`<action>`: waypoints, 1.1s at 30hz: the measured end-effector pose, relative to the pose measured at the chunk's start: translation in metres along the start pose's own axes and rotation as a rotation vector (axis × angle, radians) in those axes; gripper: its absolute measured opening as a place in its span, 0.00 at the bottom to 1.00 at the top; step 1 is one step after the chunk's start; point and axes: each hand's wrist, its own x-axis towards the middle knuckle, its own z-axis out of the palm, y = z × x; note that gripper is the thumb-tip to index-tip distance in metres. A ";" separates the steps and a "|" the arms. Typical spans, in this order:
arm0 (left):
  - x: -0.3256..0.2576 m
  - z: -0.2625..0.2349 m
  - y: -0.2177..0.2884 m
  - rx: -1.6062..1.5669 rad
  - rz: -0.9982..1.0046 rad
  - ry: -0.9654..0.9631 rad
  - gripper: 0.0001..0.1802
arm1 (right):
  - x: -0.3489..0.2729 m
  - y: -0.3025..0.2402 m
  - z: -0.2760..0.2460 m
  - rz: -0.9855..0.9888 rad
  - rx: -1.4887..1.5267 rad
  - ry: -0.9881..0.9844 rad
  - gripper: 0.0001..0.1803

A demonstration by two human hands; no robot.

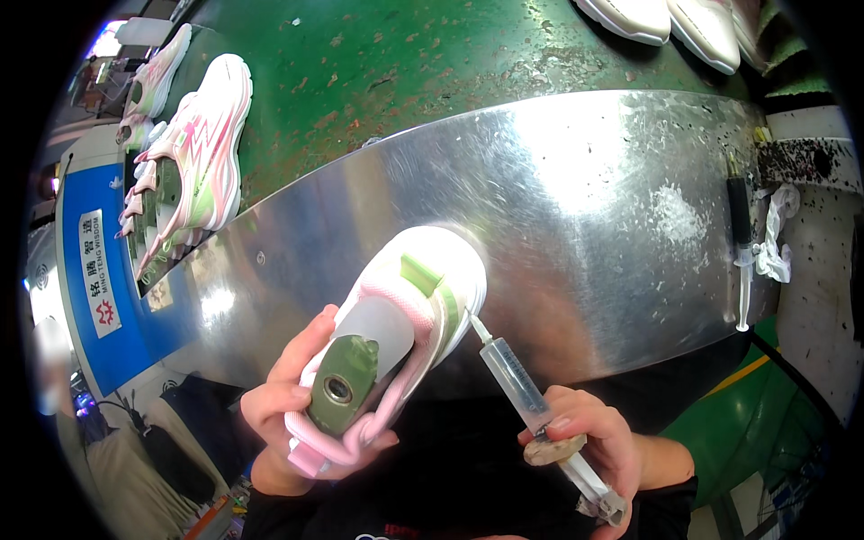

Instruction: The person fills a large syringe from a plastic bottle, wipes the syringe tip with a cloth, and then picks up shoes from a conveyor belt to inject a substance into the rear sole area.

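A pink and white sneaker (450,261) with light green trim is tilted over the metal bench, heel away from me. Inside its collar sits a green shoe last (344,385) with a round metal-rimmed hole. My left hand (286,396) is closed round the sneaker's near left side, some fingers hidden beneath it. In my right hand (594,432) is a clear syringe (517,378), slanting up and left. Its fine tip meets or nearly meets the seam where the upper joins the white sole; contact is too small to tell. Brownish wrapping covers part of the syringe by my fingers.
The curved metal bench (378,189) borders a worn green surface (360,72). Several similar sneakers (211,135) stand at the left, near a blue and white panel (99,270). White shoes (630,18) are at the far right. Another syringe (743,279) and crumpled tissue (778,234) lie at the right.
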 end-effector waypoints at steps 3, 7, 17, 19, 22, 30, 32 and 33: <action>-0.001 0.000 -0.002 0.022 0.007 0.001 0.38 | -0.001 0.001 0.001 -0.009 -0.052 -0.005 0.52; -0.003 -0.001 -0.004 0.033 0.025 0.014 0.39 | -0.002 0.004 0.004 -0.048 -0.077 -0.045 0.52; -0.002 -0.009 -0.006 0.036 0.084 -0.002 0.40 | -0.003 -0.008 0.000 -0.209 -0.243 0.057 0.52; 0.000 -0.012 -0.002 0.046 0.068 -0.041 0.39 | -0.003 -0.013 -0.012 -0.386 -0.420 0.174 0.54; 0.009 -0.026 -0.002 -0.064 -0.030 0.047 0.44 | 0.000 -0.028 -0.033 -0.472 -0.799 0.272 0.56; 0.224 -0.002 -0.015 -0.338 -0.018 0.378 0.39 | 0.006 -0.033 -0.052 -0.217 -1.367 0.261 0.50; 0.277 0.020 -0.025 -0.414 0.020 0.339 0.35 | 0.007 -0.037 -0.046 -0.232 -1.397 0.270 0.50; 0.291 0.028 -0.037 -0.247 -0.105 0.271 0.29 | 0.009 -0.036 -0.045 -0.235 -1.401 0.283 0.50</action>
